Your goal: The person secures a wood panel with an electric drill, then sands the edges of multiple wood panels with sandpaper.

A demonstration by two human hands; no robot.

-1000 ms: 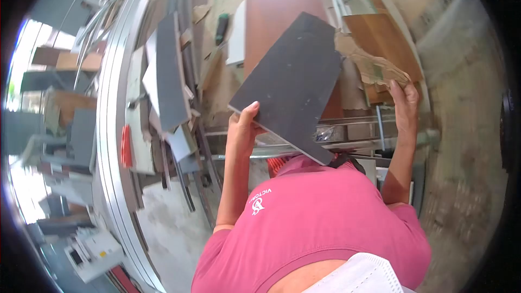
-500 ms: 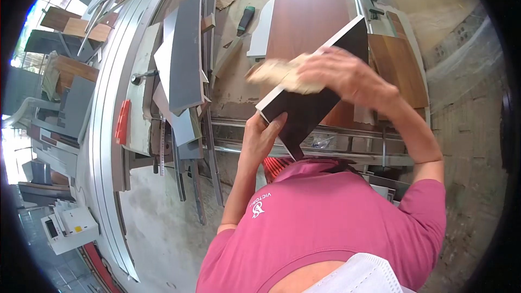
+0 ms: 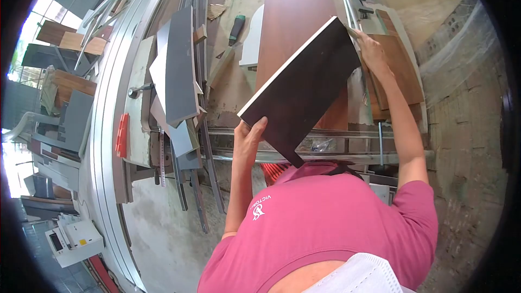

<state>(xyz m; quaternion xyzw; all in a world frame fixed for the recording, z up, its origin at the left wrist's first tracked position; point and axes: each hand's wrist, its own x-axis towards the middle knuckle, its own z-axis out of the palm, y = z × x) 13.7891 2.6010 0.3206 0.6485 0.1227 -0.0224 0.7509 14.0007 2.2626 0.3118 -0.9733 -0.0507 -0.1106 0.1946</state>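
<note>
A dark board (image 3: pixel 309 76) with a white long edge is held tilted in front of me, a narrow tab at its lower end. My left hand (image 3: pixel 251 137) grips its lower-left corner, thumb on the dark face and fingers behind. At the upper-right short edge, my right hand (image 3: pixel 373 54) is closed round a tan pad (image 3: pixel 353 33), which shows only as a thin strip beside the board. The rest of the pad is hidden by the fingers and the board.
Behind the board lies a reddish-brown panel (image 3: pixel 296 21) on the worktable. A green-and-black handled tool (image 3: pixel 236 30) lies left of it. Grey panels (image 3: pixel 180 70) and long metal strips are stacked further left, near a metal rail (image 3: pixel 103 130). A brown wood panel (image 3: pixel 399 70) is at the right.
My right hand has moved with the tan pad from the board's white long edge to its upper-right end. The board shows more of its dark face; my left hand keeps its corner grip.
</note>
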